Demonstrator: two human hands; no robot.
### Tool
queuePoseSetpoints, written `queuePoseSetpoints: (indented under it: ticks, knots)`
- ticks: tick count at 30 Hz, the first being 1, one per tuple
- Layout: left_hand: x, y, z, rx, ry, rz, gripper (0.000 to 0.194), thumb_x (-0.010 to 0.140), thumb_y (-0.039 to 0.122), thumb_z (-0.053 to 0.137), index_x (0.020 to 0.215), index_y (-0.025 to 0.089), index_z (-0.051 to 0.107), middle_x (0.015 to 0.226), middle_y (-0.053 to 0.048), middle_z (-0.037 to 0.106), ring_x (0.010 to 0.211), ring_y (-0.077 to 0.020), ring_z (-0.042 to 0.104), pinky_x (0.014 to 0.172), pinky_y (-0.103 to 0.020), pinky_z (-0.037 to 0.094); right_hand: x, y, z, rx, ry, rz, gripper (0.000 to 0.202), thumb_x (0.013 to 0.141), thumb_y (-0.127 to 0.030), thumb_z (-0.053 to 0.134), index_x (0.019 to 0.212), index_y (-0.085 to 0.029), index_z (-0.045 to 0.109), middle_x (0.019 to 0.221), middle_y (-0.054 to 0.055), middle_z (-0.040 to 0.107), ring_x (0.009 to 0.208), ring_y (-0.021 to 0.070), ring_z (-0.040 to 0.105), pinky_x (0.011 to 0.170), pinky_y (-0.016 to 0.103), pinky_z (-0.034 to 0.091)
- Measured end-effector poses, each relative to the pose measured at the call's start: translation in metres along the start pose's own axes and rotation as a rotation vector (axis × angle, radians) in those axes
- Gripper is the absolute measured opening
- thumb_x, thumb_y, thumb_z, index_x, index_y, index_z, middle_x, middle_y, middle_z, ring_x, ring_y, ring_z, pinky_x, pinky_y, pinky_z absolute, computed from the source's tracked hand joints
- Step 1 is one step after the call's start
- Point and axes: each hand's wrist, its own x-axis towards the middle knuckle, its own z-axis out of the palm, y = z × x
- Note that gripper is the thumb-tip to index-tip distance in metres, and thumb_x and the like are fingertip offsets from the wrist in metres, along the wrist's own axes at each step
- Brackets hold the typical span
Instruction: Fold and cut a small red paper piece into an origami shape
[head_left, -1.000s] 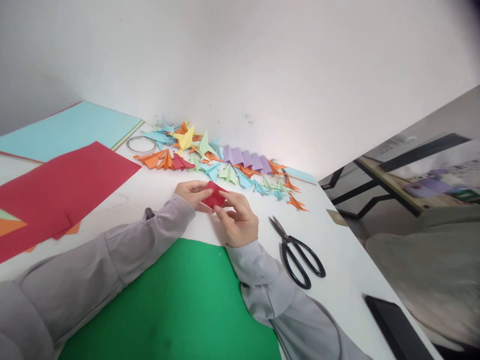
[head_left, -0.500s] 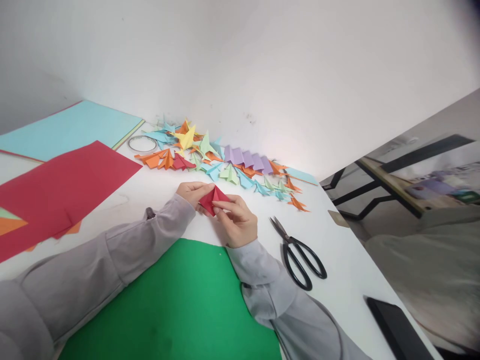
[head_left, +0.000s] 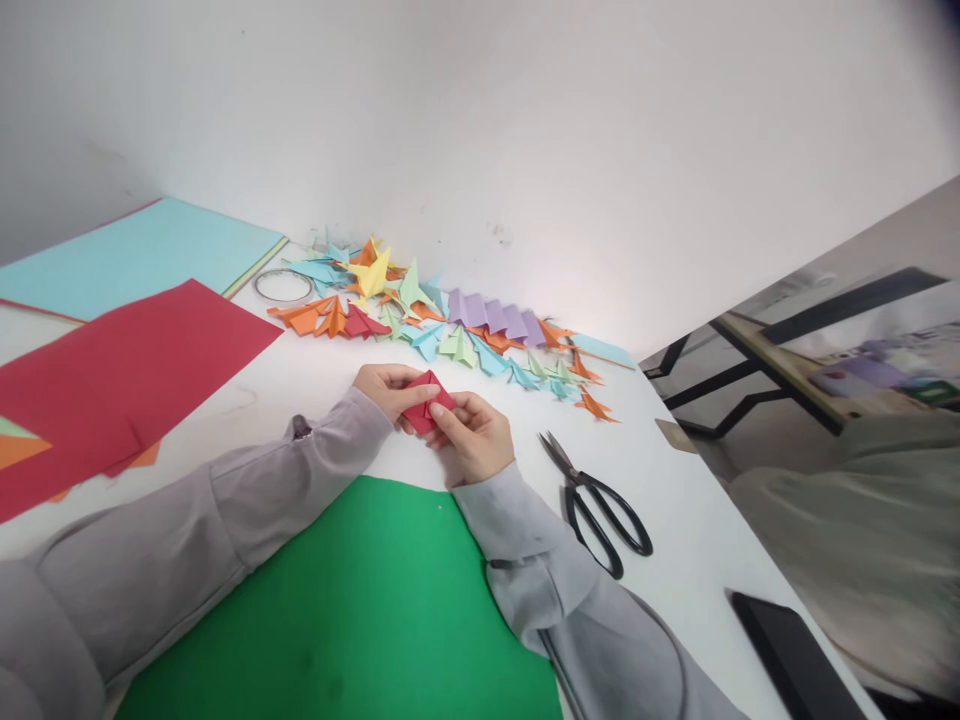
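A small piece of folded red paper [head_left: 427, 400] is held between my two hands, just beyond the far edge of a green sheet [head_left: 360, 590]. My left hand [head_left: 388, 390] pinches its left side, thumb on top. On the right, my right hand [head_left: 477, 435] grips the paper with the thumb pressed on its face and fingers behind. The paper now forms a small diamond with crease lines showing. Behind the hands lie several folded paper cranes [head_left: 371, 272] in yellow, orange, blue, green and red, along with purple folded pieces [head_left: 495, 318].
Black-handled scissors [head_left: 596, 500] lie right of my right hand, blades slightly apart. A dark phone-like slab [head_left: 795, 650] rests near the right table edge. To the left are a large red sheet [head_left: 135, 370], blue sheets [head_left: 150, 255] and a thin ring [head_left: 283, 286]. A wall stands behind.
The raised flap on the red paper has been pressed down, so it looks flatter and more compact. My right thumb has moved onto its face; my left hand stays nearly in place.
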Motion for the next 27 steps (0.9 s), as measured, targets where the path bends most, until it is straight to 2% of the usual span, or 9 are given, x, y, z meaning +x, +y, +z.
queuePoseSetpoints:
  ticks: [5, 11, 21, 27]
  knots:
    - [0.001, -0.001, -0.001, 0.032, -0.002, -0.006, 0.021, 0.057, 0.026, 0.076, 0.069, 0.011, 0.068, 0.045, -0.001, 0.061, 0.032, -0.0101, 0.052, 0.028, -0.017, 0.036, 0.0, -0.002, -0.002, 0.036, 0.021, 0.045, 0.028, 0.057, -0.035, 0.077, 0.066, -0.015, 0.059, 0.043, -0.002, 0.061, 0.037, 0.0098, 0.053, 0.038, 0.021, 0.043]
    - [-0.004, 0.008, 0.002, 0.034, 0.034, -0.026, 0.02, 0.054, 0.027, 0.078, 0.061, 0.011, 0.066, 0.04, 0.0, 0.058, 0.026, -0.0075, 0.045, 0.024, -0.016, 0.028, -0.001, -0.003, -0.003, 0.04, 0.008, 0.059, 0.029, 0.054, -0.035, 0.078, 0.065, -0.015, 0.06, 0.04, -0.003, 0.059, 0.034, 0.0096, 0.051, 0.036, 0.022, 0.043]
    - [-0.006, 0.012, 0.002, -0.032, 0.051, -0.033, 0.012, 0.057, 0.019, 0.075, 0.056, 0.013, 0.065, 0.041, 0.002, 0.057, 0.028, -0.0077, 0.046, 0.029, -0.02, 0.04, -0.001, -0.008, -0.003, 0.014, -0.053, 0.077, 0.029, 0.056, -0.038, 0.077, 0.065, -0.014, 0.063, 0.04, -0.002, 0.059, 0.033, 0.0091, 0.05, 0.036, 0.021, 0.042]
    - [-0.006, 0.012, 0.001, -0.031, 0.048, -0.054, 0.009, 0.059, 0.018, 0.073, 0.056, 0.013, 0.066, 0.041, 0.002, 0.057, 0.03, -0.0082, 0.046, 0.029, -0.02, 0.038, -0.001, -0.005, -0.002, 0.028, -0.019, 0.062, 0.025, 0.057, -0.034, 0.077, 0.065, -0.015, 0.062, 0.041, -0.002, 0.06, 0.034, 0.0084, 0.05, 0.037, 0.02, 0.04]
